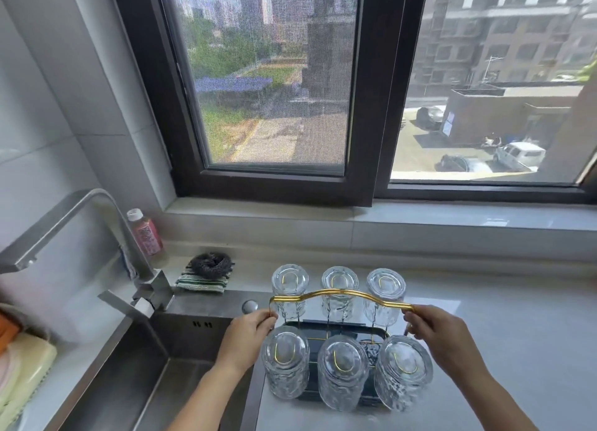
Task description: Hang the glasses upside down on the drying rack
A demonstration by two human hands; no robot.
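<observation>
Drying rack [336, 328] stands on the pale worktop [517, 349], just right of the sink [135, 382]. Six glasses on it, two rows of three: back row [339, 293], front row [342, 371]. Each sits mouth down over a gold wire prong, base up toward the camera; long axes roughly upright, the front three leaning slightly outward in this wide view. No loose glass visible on the worktop or in the sink, so hanging looks complete as far as can be seen.

Gold handle [342, 296] arches left to right between the rows. Left hand [248, 337]: grip pinched on the handle's left end. Right hand [442, 337]: grip pinched on its right end. Judgement: only steadying or shifting the loaded rack remains.
</observation>
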